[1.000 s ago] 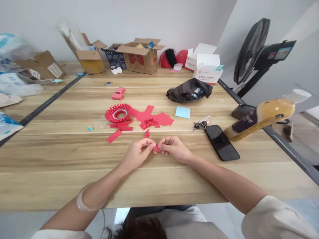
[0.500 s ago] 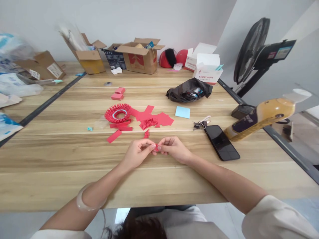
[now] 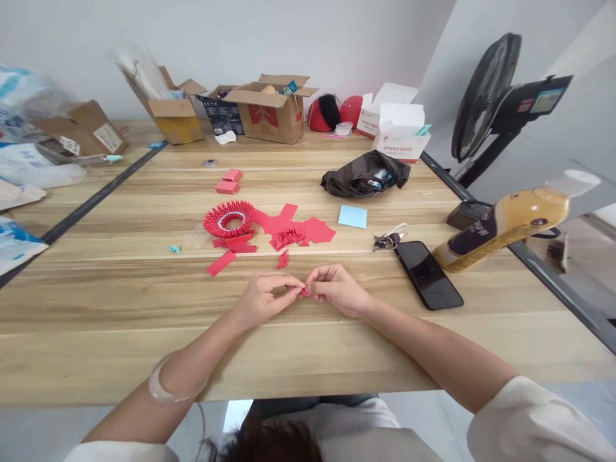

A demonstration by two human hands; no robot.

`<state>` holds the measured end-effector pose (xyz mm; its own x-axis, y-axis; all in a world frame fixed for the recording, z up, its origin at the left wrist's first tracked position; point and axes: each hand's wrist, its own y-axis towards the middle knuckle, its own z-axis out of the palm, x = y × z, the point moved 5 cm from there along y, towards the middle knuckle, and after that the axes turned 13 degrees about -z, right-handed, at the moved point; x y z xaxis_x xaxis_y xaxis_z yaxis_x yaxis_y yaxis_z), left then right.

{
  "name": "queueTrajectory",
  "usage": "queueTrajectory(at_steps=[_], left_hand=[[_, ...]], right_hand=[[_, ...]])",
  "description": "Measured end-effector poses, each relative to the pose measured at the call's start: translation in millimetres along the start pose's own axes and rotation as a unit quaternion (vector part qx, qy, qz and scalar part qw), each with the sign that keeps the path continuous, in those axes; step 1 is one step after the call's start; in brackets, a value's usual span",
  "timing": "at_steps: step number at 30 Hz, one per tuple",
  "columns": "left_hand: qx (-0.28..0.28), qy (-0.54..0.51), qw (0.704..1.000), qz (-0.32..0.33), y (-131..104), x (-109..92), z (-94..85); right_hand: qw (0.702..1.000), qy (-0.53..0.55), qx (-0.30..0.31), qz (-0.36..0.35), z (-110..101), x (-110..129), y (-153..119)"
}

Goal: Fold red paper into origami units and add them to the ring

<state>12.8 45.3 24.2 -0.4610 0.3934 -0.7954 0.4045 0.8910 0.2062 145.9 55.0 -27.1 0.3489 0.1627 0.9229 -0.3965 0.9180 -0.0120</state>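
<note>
Between the fingertips of my left hand (image 3: 269, 295) and my right hand (image 3: 334, 289) is a small red piece of paper (image 3: 304, 292), mostly covered by the fingers. Both hands pinch it low over the wooden table (image 3: 144, 333). Just beyond them lies a folded red paper piece (image 3: 283, 259). Farther back are red paper sheets and scraps (image 3: 315, 231), some crumpled. A ring of folded red paper pieces with a light blue inner band (image 3: 219, 221) sits left of these, with red paper strips (image 3: 221, 263) in front of it.
On the right are a black phone (image 3: 428, 276), keys (image 3: 389, 240), a tilted yellow bottle (image 3: 500, 224) and a fan (image 3: 488, 96). A blue sticky-note pad (image 3: 353, 217) and a black plastic bag (image 3: 349, 178) lie mid-table. Cardboard boxes (image 3: 274, 119) line the wall.
My left fingers have shifted slightly right and closed in towards my right fingertips, so less of the red paper shows. My right hand has hardly moved.
</note>
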Motion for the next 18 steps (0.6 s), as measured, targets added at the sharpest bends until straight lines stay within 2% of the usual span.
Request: queueTrajectory(at_steps=[3, 6, 9, 13, 15, 18], left_hand=[[0.005, -0.012, 0.999, 0.050, -0.3, -1.0, -1.1], [0.022, -0.041, 0.999, 0.018, -0.1, -0.2, -1.1], [0.047, -0.121, 0.985, -0.111, 1.9, 7.4, 1.5], [0.090, -0.265, 0.908, -0.311, 1.1, 25.9, 12.2], [0.114, -0.296, 0.874, -0.367, -0.6, 33.2, 17.5], [0.132, -0.314, 0.852, -0.397, -2.4, 39.1, 21.0]], right_hand=[[1.000, 0.010, 0.003, 0.008, 0.7, -0.3, -0.1], [1.000, 0.002, 0.009, -0.004, 0.6, 1.4, 0.4], [0.999, -0.021, 0.018, -0.029, -0.3, 3.4, 1.0], [0.996, -0.057, 0.023, -0.062, -1.1, 4.1, 1.3], [0.994, -0.082, 0.020, -0.076, -1.6, 4.0, 1.4], [0.989, -0.116, 0.025, -0.088, -1.8, 3.6, 1.6]])
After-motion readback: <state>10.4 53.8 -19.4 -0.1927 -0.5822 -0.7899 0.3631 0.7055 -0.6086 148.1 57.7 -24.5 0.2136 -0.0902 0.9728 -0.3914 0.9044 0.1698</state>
